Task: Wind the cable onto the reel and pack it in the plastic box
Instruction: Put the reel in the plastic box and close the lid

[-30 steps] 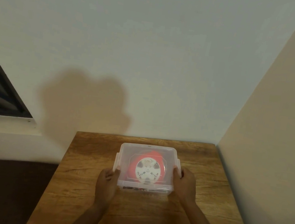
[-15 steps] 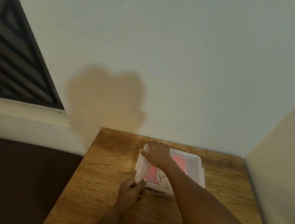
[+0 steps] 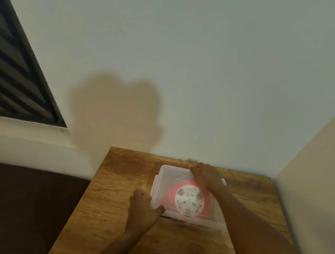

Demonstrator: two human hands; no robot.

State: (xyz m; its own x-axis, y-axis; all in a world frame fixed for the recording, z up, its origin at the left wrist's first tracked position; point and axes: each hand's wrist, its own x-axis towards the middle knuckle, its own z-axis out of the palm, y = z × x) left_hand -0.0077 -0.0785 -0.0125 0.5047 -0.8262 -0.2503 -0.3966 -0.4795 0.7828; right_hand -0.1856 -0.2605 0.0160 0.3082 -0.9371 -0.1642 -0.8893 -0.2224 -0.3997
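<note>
A plain room in a home, by the look of it: a small wooden table (image 3: 112, 221) with a rustic grain is pushed into a corner where two bare, pale painted walls (image 3: 213, 58) meet. A dark louvred window (image 3: 6, 77) with a white sill sits at the left.

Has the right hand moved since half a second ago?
Yes. The right hand went from the box's far-left corner rightward along its far edge, toward the side wall.
</note>
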